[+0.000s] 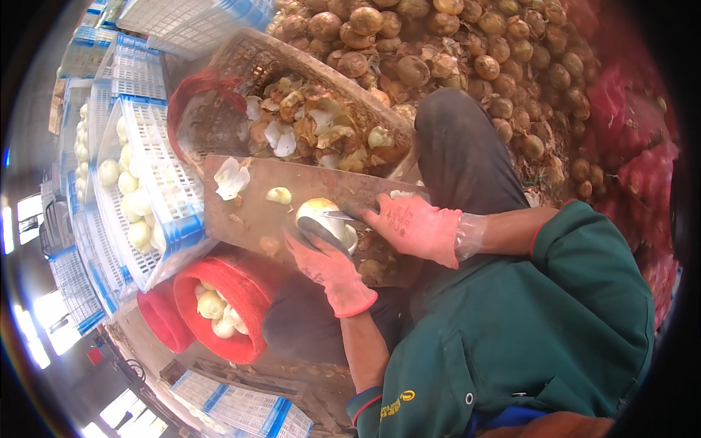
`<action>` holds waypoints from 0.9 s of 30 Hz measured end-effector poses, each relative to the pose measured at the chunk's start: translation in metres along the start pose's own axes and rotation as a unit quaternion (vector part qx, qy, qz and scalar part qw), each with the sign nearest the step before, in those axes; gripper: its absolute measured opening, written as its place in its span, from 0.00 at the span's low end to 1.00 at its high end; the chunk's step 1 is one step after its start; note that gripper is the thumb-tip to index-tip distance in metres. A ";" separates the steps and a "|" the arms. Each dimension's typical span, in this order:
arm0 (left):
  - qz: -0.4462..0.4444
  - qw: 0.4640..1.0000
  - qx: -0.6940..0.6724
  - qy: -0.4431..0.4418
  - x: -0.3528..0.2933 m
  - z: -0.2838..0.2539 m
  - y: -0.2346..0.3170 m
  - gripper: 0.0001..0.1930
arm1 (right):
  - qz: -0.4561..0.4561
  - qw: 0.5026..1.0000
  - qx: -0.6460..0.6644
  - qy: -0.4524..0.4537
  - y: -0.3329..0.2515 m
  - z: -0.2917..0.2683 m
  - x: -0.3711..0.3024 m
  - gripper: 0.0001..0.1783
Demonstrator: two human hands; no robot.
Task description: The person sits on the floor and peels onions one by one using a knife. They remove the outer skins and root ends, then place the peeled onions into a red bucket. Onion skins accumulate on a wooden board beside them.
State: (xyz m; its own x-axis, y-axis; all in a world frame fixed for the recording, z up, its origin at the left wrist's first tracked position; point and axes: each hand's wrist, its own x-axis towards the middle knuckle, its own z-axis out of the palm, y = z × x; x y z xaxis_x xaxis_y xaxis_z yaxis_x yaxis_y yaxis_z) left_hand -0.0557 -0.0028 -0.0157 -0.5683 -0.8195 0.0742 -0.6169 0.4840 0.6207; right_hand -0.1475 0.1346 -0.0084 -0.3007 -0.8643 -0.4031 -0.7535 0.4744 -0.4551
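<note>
My left hand (326,269), in a pink glove with dark fingertips, is closed round a partly peeled onion (318,211) on a wooden board (244,212). The onion is white on the near side, with yellow-brown skin at its top. My right hand (418,228), gloved in pink too, grips a small knife (337,215); its blade lies against the onion and its handle is mostly hidden in the glove. On the board to the left are a cut onion end (279,195) and a white piece of onion skin (231,179).
Beyond the board stands a crate (314,69) holding onion peelings. Unpeeled onions (438,44) are heaped behind it. White-and-blue crates (171,164) with peeled onions stand left. Below them is a red container (248,296) of peeled onions. Red mesh sacks (646,182) lie right.
</note>
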 end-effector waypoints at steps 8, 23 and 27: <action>0.018 0.999 0.038 0.006 0.002 0.003 -0.002 0.23 | 0.021 0.998 0.047 0.035 0.008 -0.011 0.008 0.42; 0.127 0.989 -0.057 -0.050 -0.014 -0.006 -0.026 0.31 | -0.053 0.905 0.367 0.207 0.017 -0.034 0.029 0.21; 0.169 0.981 -0.060 -0.079 -0.011 -0.009 -0.027 0.32 | -0.060 0.924 0.342 0.158 0.020 -0.044 0.036 0.18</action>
State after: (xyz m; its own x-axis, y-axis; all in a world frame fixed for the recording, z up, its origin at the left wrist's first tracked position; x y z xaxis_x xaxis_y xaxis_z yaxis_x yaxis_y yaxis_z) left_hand -0.0272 -0.0095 -0.0263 -0.8117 -0.5571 0.1756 -0.3162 0.6718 0.6698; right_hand -0.1994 0.1057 0.0027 -0.4767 -0.8715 -0.1149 -0.2785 0.2737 -0.9206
